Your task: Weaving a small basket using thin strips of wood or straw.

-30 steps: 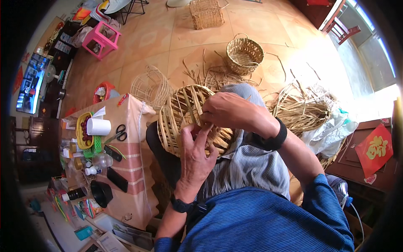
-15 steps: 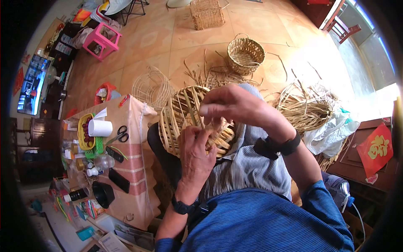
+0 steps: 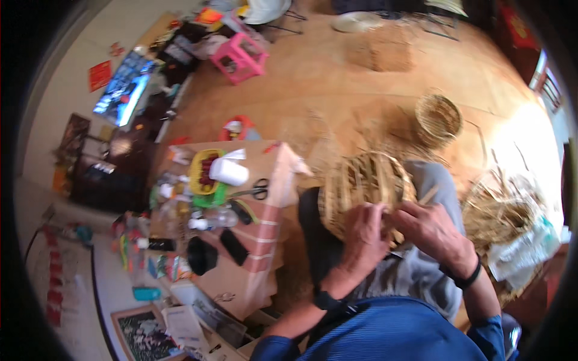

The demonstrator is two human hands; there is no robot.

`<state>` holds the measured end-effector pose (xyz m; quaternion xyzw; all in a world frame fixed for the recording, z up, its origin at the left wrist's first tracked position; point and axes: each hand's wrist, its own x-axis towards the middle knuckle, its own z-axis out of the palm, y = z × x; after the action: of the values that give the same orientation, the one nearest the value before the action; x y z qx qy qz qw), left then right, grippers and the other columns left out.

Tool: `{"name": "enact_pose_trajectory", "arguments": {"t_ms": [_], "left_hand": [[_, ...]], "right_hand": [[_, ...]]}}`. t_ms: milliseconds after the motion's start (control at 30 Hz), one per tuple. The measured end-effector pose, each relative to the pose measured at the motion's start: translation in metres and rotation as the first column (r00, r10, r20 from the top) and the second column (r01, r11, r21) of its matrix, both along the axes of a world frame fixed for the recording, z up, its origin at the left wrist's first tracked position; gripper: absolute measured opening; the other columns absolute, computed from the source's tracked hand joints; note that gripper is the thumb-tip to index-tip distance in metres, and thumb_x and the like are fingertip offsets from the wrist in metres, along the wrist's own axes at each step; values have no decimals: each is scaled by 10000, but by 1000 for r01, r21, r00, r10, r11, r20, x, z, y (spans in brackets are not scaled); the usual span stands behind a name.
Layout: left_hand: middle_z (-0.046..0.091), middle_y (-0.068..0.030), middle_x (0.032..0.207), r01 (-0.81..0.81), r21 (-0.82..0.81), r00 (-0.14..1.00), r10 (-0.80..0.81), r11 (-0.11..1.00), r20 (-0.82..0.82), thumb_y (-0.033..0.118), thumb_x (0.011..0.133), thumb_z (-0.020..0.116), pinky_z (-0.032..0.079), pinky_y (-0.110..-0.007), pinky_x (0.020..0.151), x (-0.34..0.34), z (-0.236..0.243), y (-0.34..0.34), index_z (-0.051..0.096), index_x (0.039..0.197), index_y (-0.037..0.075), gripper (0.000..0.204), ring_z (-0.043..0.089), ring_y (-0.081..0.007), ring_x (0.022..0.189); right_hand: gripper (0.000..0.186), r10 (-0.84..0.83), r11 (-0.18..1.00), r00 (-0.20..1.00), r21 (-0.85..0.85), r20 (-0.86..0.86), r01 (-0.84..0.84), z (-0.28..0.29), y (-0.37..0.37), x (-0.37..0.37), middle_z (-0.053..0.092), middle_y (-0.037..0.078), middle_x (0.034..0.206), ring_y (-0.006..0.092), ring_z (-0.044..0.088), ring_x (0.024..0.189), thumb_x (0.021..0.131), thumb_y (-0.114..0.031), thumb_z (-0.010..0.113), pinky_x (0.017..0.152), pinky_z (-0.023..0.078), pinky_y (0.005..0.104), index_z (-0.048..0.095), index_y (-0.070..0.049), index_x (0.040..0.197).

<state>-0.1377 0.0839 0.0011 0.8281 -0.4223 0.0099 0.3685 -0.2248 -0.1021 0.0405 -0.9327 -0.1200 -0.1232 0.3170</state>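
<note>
A round woven basket [image 3: 341, 192] with slatted sides rests on my lap, tilted toward me. My left hand [image 3: 365, 239] is closed at its near edge, thumb and fingers pressed on the strips there. Close beside it my right hand [image 3: 432, 233] is closed too, with a pale strip end [image 3: 429, 194] sticking up from behind its fingers. The fingertips of both hands nearly meet at the basket's edge. What lies right between them is hidden and blurred.
To the left, a table [image 3: 260, 231] carries scissors [image 3: 259, 189], a paper roll [image 3: 230, 172], a yellow fruit basket [image 3: 201, 162] and bottles. A finished-looking basket [image 3: 438, 120] stands on the floor ahead. Loose strips [image 3: 497, 207] and a plastic bag [image 3: 527, 259] lie to the right.
The view has swung left, so the scene sits further right. My right hand has come down from above the basket to its near edge, beside my left hand.
</note>
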Motion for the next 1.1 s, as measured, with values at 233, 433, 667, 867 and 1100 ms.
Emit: {"name": "enact_pose_trajectory", "arguments": {"t_ms": [233,433,667,867,1100], "left_hand": [[638,-167,1154,-19,5,1000,19,1000,-9,21,742,845,456,-486,1045,-5,-2,5,597,1332,41,641,583,-357,1175],[609,-186,1216,43,-86,999,-40,995,33,8,733,836,450,-497,1078,-3,-22,2,619,1277,-11,586,568,-389,1217],[642,-195,1226,-35,-17,995,33,999,-97,-77,722,808,495,-468,1083,4,-1,9,643,1272,25,583,601,-402,1234],[705,-205,1232,-6,102,990,20,995,-138,39,746,865,439,-502,1176,7,-1,9,637,1325,12,623,580,-438,1312],[714,-139,1009,67,103,983,-48,992,-177,37,782,849,394,-479,1211,6,7,4,642,1388,105,644,646,-361,1146]], "right_hand": [[172,47,999,991,1,-122,-48,2,2,12,734,136,933,355,744,806,912,-101,705,667,589,435,668,-57,1074],[195,49,999,970,8,-237,-48,-8,-6,18,741,152,921,376,746,842,906,-120,731,695,591,459,675,-44,1077],[278,116,993,965,59,-233,-105,-9,2,27,720,220,880,432,723,794,889,-24,656,676,562,504,612,-30,1163],[304,143,976,981,183,-130,-118,-20,-5,26,707,180,927,420,724,800,896,-30,676,671,581,489,595,-40,1188],[231,-243,941,969,251,36,227,-35,8,-24,673,116,1002,360,720,771,945,-63,715,630,599,448,637,-67,1163]]}}
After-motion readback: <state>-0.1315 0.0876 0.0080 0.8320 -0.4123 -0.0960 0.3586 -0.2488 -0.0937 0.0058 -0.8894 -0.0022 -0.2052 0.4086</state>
